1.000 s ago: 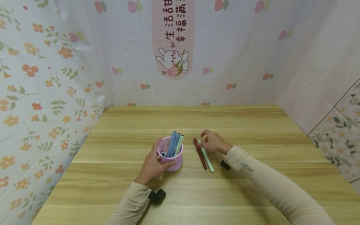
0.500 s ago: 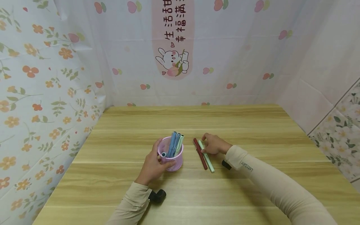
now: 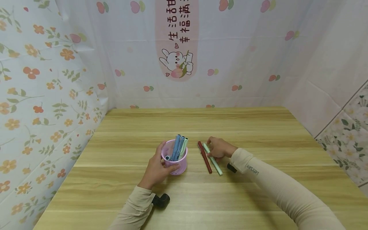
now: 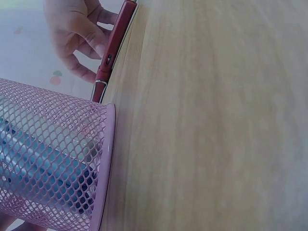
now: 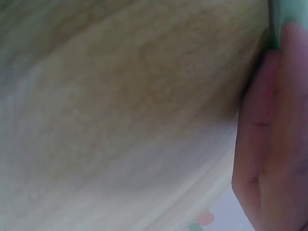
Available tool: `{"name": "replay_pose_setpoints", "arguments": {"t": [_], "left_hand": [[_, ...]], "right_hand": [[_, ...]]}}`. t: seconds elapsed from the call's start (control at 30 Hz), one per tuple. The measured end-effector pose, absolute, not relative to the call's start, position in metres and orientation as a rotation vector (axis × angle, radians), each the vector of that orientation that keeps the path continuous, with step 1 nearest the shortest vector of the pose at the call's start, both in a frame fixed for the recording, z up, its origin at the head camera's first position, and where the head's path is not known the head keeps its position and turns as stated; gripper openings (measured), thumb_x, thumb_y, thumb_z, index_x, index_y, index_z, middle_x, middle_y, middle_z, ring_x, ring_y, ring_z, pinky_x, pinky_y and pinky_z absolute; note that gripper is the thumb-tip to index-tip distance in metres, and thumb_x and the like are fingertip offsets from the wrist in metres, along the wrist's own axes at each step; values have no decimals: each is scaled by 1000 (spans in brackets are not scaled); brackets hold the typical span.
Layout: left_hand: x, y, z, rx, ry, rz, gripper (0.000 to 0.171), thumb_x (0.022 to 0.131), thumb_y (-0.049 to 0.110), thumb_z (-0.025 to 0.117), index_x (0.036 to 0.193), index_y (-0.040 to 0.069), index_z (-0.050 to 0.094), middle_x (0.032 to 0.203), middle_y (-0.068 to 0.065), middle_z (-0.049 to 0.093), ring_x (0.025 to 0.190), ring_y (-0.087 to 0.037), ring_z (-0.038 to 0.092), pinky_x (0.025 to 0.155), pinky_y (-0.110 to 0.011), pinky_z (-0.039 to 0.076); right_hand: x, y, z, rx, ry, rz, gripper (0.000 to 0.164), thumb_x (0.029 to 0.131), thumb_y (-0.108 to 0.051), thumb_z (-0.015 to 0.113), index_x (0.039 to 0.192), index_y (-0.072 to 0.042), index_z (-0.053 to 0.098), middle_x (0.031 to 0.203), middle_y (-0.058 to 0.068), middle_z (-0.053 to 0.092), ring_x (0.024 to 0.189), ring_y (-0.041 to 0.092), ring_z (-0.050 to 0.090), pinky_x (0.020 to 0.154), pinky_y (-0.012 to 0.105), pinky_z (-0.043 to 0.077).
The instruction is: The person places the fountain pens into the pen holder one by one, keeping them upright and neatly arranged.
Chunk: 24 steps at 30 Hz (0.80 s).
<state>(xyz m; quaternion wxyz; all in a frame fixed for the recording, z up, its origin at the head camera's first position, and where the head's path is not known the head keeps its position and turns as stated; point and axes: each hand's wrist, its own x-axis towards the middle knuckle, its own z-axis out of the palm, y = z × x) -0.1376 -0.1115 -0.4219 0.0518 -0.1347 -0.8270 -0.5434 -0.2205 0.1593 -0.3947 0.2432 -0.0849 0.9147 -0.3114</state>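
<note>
A pink mesh pen holder (image 3: 179, 168) stands upright on the table, gripped by my left hand (image 3: 155, 171) around its near left side. Several blue pens (image 3: 176, 149) and a light green pen (image 3: 183, 148) lean inside it. To its right lies a dark red pen (image 3: 205, 158); the left wrist view shows this red pen (image 4: 113, 48) with its clip just beyond the holder's base. Beside it, my right hand (image 3: 221, 148) pinches a second light green pen (image 3: 216, 166) near its far end. The right wrist view catches only part of that green pen (image 5: 294, 12) at the fingertips.
A wood-grain table (image 3: 184, 198) spans the workspace. Behind it hangs a white printed curtain (image 3: 244, 57), and a floral sheet (image 3: 43, 105) borders the left. Each wrist carries a small black camera (image 3: 161, 201).
My right hand has drawn back from the far ends of the pens and taken hold of the green one, whose near end has shifted slightly right. The left hand and pen holder stay put.
</note>
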Motion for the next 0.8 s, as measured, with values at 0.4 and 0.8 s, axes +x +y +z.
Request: {"name": "replay_pose_setpoints", "arguments": {"t": [0.4, 0.8], "left_hand": [[-137, -112, -424, -396, -2530, -1653, 99, 71, 13, 87, 149, 4, 26, 134, -26, 49, 120, -44, 52, 94, -55, 47], [-138, -112, -422, -380, -2548, -1651, 100, 72, 15, 87, 150, 7, 25, 135, -26, 49, 119, -45, 52, 93, -54, 48]], "right_hand": [[-223, 164, -396, -197, 2427, -937, 49, 93, 0, 62, 135, 5, 38, 105, 17, 59, 71, 20, 58, 58, 30, 56], [-228, 168, -394, -120, 2337, -1039, 49, 95, -3, 58, 138, 6, 37, 93, 15, 57, 73, 21, 58, 61, 32, 57]]}}
